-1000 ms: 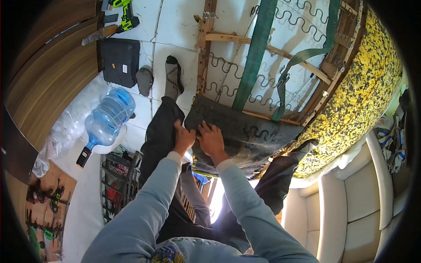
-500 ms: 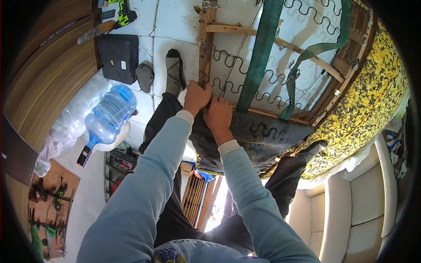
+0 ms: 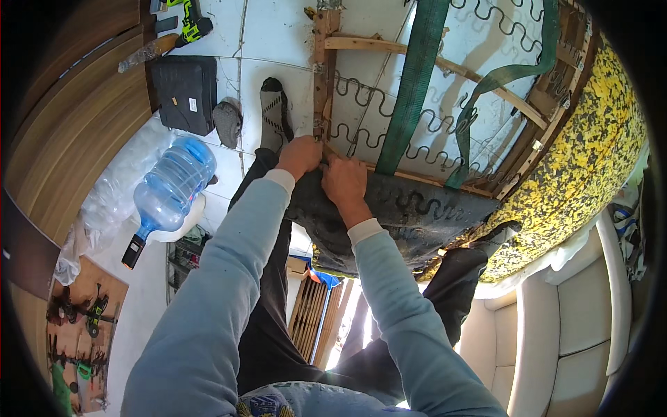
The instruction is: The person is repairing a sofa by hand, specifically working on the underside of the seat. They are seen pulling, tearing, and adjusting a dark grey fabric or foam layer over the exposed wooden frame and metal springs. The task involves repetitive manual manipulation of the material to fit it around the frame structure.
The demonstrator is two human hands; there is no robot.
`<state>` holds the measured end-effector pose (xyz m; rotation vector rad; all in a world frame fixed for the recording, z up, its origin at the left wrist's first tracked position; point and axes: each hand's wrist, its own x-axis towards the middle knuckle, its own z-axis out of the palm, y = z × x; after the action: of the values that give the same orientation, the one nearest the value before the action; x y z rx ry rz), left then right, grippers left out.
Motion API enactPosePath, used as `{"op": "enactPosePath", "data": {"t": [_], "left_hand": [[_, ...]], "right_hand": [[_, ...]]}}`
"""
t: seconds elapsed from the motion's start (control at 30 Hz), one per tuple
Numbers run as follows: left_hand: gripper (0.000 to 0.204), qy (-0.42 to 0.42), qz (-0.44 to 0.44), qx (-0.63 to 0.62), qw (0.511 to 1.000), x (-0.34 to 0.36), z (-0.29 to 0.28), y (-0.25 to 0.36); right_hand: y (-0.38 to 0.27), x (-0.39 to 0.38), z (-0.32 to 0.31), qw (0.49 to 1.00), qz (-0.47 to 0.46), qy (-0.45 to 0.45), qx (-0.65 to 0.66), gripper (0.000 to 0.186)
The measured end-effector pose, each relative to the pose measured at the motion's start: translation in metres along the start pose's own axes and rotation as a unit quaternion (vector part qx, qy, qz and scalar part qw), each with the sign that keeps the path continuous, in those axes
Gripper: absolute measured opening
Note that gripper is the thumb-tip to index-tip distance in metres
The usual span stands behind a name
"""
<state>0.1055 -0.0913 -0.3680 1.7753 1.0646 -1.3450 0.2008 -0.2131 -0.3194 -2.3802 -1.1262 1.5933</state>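
Observation:
My left hand (image 3: 300, 157) is closed at the near-left corner of a wooden sofa frame (image 3: 320, 76), seemingly on the edge of a dark fabric sheet (image 3: 417, 215). Beside it, my right hand (image 3: 345, 182) has its fingers curled over the fabric's upper edge, against the frame's near rail. The fingertips of both hands are partly hidden. From that rail the fabric hangs down toward my legs. Wavy metal springs (image 3: 365, 97) span the frame, and green webbing straps (image 3: 411, 90) run across it; one strap (image 3: 511, 76) lies loosely curved.
Yellow-and-black foam (image 3: 577, 167) covers the frame's right side. On the left are a blue water jug (image 3: 170, 187), a black case (image 3: 185, 94), a green-black power drill (image 3: 194, 24) and a tool board (image 3: 83, 326). A beige sofa (image 3: 535, 333) stands at lower right.
My left hand has moved a little left and down, away from my right hand. The right hand stays nearly in place at the fabric edge.

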Motion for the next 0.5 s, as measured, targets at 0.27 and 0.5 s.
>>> {"op": "enactPosePath", "data": {"t": [0.27, 0.5], "left_hand": [[0.038, 0.171, 0.008, -0.157, 0.973, -0.033, 0.023, 0.001], [0.03, 0.193, -0.017, -0.274, 0.942, -0.181, 0.125, -0.002]], "right_hand": [[0.011, 0.005, -0.003, 0.998, -0.048, -0.023, 0.019, 0.015], [0.014, -0.166, 0.032, 0.991, -0.051, 0.026, 0.125, 0.022]]}}
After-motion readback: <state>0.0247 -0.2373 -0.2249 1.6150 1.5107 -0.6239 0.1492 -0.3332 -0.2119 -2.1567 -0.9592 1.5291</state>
